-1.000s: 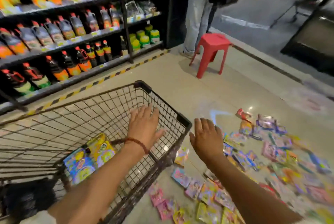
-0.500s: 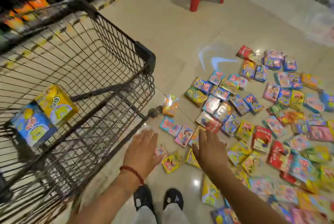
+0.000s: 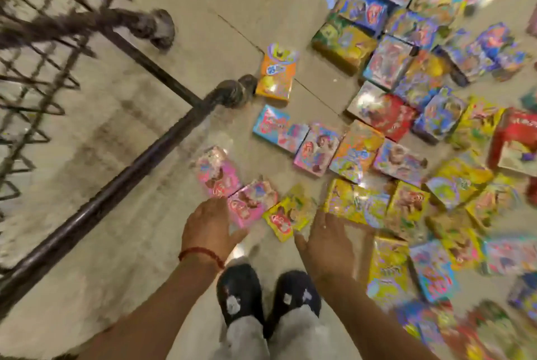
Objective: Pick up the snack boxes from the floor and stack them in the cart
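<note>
The head camera looks almost straight down, and the whole picture is smeared by motion. The left hand [image 3: 209, 221] reaches out over the floor [image 3: 186, 266] with its fingers straight and spread a little, holding nothing; its fingertips lie at the near edge of a pink box [image 3: 252, 203], though the blur hides whether they touch it. A red cord bracelet [image 3: 200, 253] circles that wrist. The right hand [image 3: 327, 246] is likewise flat and empty, fingers extended toward a yellow box [image 3: 290, 215] and a second yellow box [image 3: 353, 202] just beyond it.

The snack boxes [image 3: 406, 127] lie flat on the floor, spread across the right half of the view, many touching or overlapping. Another pink box [image 3: 216, 170] sits just beside the first one, close to the cart. An orange box [image 3: 277, 73] lies apart from the main heap, right next to a cart wheel [image 3: 235, 92].

The cart [image 3: 96, 208] fills the left side: its dark lower frame bar runs diagonally, with wire mesh above it and a second wheel [image 3: 161, 28] farther back. Its basket contents cannot be made out here.

At the bottom centre are the person's two dark shoes [image 3: 268, 292] below pale trouser legs [image 3: 276, 339], standing between the forearms.
</note>
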Demonstrator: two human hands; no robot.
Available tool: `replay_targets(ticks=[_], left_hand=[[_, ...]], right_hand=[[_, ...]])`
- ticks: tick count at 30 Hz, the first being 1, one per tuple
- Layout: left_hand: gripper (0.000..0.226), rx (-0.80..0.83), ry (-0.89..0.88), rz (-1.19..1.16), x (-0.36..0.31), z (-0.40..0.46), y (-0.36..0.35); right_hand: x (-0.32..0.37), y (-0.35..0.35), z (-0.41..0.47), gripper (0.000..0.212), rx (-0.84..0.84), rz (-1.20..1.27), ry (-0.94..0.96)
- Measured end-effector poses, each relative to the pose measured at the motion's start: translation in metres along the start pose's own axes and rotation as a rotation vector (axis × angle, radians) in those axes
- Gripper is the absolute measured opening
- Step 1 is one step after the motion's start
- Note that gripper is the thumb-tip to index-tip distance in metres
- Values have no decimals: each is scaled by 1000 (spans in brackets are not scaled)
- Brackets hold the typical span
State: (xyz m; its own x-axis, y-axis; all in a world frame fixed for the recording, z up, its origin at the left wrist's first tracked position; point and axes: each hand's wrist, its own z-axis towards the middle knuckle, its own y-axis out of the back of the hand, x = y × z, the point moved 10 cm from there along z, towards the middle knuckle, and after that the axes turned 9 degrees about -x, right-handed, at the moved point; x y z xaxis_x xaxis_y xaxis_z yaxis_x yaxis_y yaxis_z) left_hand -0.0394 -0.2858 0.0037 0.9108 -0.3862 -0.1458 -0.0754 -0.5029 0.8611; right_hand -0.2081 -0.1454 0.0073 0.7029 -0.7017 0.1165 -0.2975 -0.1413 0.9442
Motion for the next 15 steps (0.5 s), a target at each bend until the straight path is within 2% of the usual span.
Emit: replay_targets(ticks=[4, 7, 11, 15], left_hand=[[82, 3, 169, -59, 37, 26, -56], [94, -106, 243, -60, 61, 53, -76], [94, -179, 431, -118, 91, 91, -92], [95, -235, 672, -365, 108, 109, -105]], right_hand=[[3, -64, 5, 71, 54, 43, 0], [23, -87, 30, 67, 18, 116, 66], [53, -112, 73, 94, -10, 77, 192], [88, -134, 101, 105, 29, 84, 421]])
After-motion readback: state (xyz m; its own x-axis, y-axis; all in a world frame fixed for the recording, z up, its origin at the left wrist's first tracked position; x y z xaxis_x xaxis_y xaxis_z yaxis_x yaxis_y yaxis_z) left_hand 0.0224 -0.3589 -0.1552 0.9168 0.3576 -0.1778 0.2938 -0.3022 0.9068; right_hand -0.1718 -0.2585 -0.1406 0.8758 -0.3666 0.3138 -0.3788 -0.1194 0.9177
